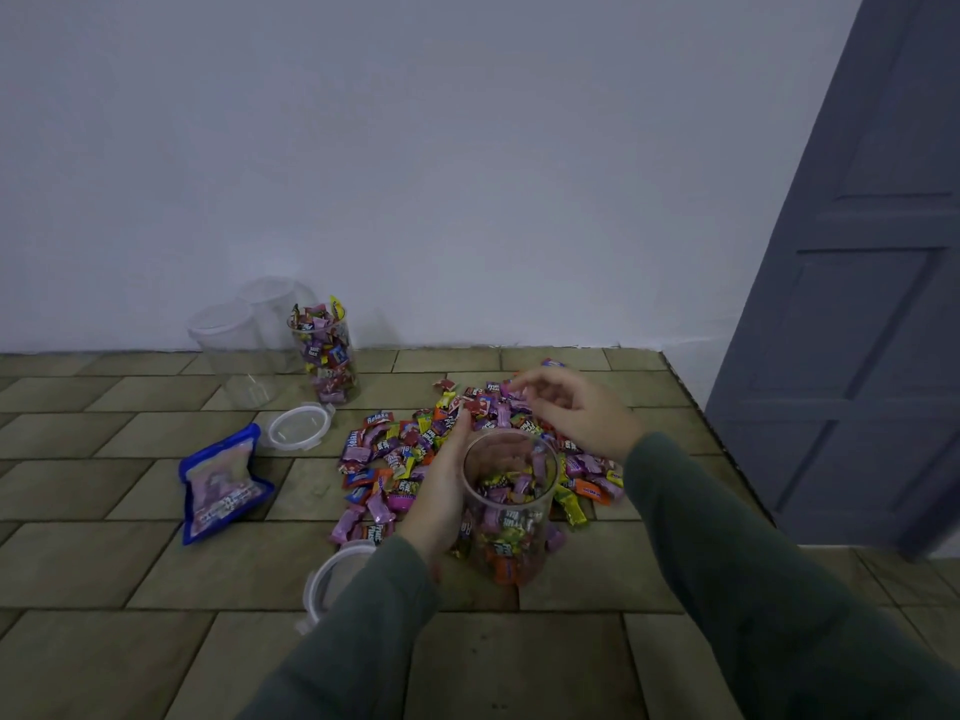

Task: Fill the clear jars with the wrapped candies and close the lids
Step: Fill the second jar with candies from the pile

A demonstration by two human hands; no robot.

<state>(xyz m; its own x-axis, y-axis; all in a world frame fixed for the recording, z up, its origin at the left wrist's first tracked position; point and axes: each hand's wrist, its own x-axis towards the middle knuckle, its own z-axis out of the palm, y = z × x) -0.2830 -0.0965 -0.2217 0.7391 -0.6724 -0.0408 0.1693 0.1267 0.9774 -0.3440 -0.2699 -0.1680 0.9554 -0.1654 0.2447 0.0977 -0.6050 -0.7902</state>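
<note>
Two hands are busy at the middle of the floor, and everything turns on how the candy pile sits to the open jar. That jar stands upright, its long axis vertical, mouth up, and it looks roughly half full. The left hand wraps its left wall, fingers curled around the plastic, steadying it. The right hand hovers past the jar's far rim, over the far side of the pile, fingers loosely curled; whether it has pinched a candy, the view cannot tell. So the pile lies beyond and to the left of the jar, and the right hand is the nearer one to those far candies, with the jar mouth just below it on the near side.

Off toward the wall, a full jar stands lidless, with two empty jars touching beside it. One lid lies near the full jar, another lid sits by the left sleeve. A blue candy bag lies well to the left. Judging from this, filling is partway done and no lid is on yet.
</note>
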